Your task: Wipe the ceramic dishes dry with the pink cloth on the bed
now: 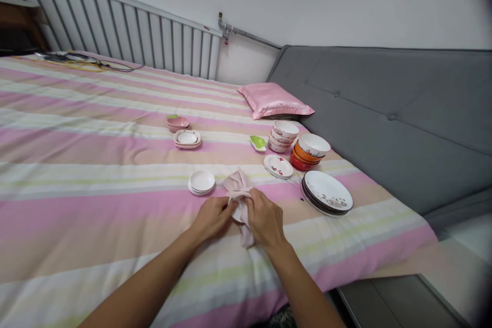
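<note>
Just above the striped bedspread, my left hand grips the edge of a small white dish. A pale pink cloth is wrapped over the dish, and my right hand pinches it there, with one end hanging below. The cloth and fingers hide much of the dish. Beyond my left hand sits a short stack of small white dishes. Past my right hand lie flower-patterned small plates and a stack of large dark-edged plates.
Stacked bowls and orange-red bowls stand by the grey headboard. A green leaf-shaped dish, rectangular dishes and pink dishes lie farther back. A pink pillow rests behind; cables lie at far left.
</note>
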Motion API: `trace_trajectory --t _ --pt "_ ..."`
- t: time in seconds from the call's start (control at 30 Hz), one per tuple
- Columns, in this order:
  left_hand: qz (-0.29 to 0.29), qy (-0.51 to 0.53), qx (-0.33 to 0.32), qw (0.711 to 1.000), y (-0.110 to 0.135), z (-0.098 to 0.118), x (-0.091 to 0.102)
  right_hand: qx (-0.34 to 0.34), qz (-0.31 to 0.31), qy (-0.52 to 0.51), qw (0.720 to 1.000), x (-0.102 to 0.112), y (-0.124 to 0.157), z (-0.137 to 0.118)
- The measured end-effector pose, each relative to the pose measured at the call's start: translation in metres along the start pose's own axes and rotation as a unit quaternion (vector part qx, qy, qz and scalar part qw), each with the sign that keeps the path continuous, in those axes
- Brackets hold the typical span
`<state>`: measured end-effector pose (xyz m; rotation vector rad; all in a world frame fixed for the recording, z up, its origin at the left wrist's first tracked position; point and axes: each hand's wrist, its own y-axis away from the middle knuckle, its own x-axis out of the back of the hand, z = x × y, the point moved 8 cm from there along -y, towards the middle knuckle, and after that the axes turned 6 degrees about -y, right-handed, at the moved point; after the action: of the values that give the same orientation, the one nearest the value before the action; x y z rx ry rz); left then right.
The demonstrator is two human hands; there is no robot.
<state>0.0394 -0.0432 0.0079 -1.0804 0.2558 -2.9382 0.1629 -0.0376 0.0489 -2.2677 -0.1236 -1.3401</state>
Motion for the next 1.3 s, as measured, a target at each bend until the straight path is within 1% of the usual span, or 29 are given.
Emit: trace_trajectory --t 0.07,0.17,0.27,0.37,0.43,0.5,0.57,0.63,0.7,0.73,0.8,0.87,0.9,0.93,0.97,1.03,1.1,1.13,1.17,1.2,1.23,1.3 --pt "-0.013 0.076 0.013 0.997 0.001 0.002 -0.003 -0.021 0.002 -0.015 1.0 0.0 -0.001 0.003" --pt "-0.014 0.197 0.056 0.979 0.003 0.002 -0.008 -0.076 0.004 -0.032 0.997 -0.001 0.0 0.009" --pt "0.036 0.236 0.109 0.965 0.006 -0.007 -0.009 -0.137 -0.005 -0.057 0.989 -0.007 0.001 0.012" --pt "0.081 0.274 0.151 0.946 0.01 -0.016 -0.011 -0.173 -0.014 -0.115 0.978 -0.015 0.003 0.007" --pt "0.098 0.316 0.165 0.929 0.012 -0.02 -0.014 -0.185 -0.013 -0.159 0.97 -0.019 0.004 0.002" --pt "0.107 0.352 0.164 0.915 0.013 -0.019 -0.017 -0.191 -0.004 -0.194 0.962 -0.022 0.004 -0.001" --pt "0.095 0.371 0.161 0.91 0.014 -0.016 -0.021 -0.192 0.01 -0.222 0.956 -0.021 0.003 0.001" --pt "0.06 0.368 0.158 0.914 0.013 -0.012 -0.026 -0.183 0.022 -0.25 0.951 -0.019 0.001 0.007" --pt "0.041 0.326 0.15 0.932 0.013 -0.01 -0.024 -0.157 0.024 -0.276 0.948 -0.015 -0.001 0.013" --pt "0.051 0.289 0.14 0.946 0.012 -0.009 -0.019 -0.139 0.023 -0.286 0.948 -0.013 -0.002 0.015" --pt "0.105 0.202 0.113 0.967 0.011 -0.008 -0.002 -0.105 0.012 -0.279 0.954 -0.008 -0.003 0.017" --pt "0.165 0.121 0.075 0.976 0.011 -0.003 0.015 -0.085 -0.004 -0.235 0.968 -0.005 -0.003 0.017" --pt "0.183 0.087 0.057 0.978 0.011 0.0 0.021 -0.079 -0.012 -0.204 0.976 -0.004 -0.003 0.016" --pt "0.186 0.06 0.043 0.98 0.011 0.002 0.024 -0.074 -0.017 -0.171 0.982 -0.003 -0.003 0.015" --pt "0.176 0.042 0.033 0.983 0.009 0.005 0.023 -0.069 -0.019 -0.139 0.988 -0.001 -0.002 0.014" --pt "0.117 0.044 0.029 0.992 0.006 0.007 0.015 -0.06 -0.02 -0.086 0.994 0.002 -0.003 0.012" --pt "0.026 0.098 0.056 0.993 0.004 0.005 -0.001 -0.056 -0.019 -0.053 0.997 0.005 -0.003 0.011" --pt "-0.016 0.132 0.075 0.988 0.005 0.003 -0.009 -0.058 -0.017 -0.045 0.997 0.006 -0.003 0.012" --pt "-0.046 0.163 0.095 0.981 0.007 0.002 -0.016 -0.065 -0.014 -0.041 0.997 0.007 -0.003 0.014" --pt "-0.063 0.19 0.113 0.973 0.008 0.001 -0.021 -0.073 -0.011 -0.042 0.996 0.008 -0.003 0.015" --pt "-0.067 0.213 0.126 0.967 0.009 -0.001 -0.025 -0.084 -0.008 -0.046 0.995 0.008 -0.003 0.017" --pt "-0.046 0.252 0.14 0.956 0.01 -0.004 -0.027 -0.105 -0.001 -0.065 0.992 0.005 -0.002 0.017"
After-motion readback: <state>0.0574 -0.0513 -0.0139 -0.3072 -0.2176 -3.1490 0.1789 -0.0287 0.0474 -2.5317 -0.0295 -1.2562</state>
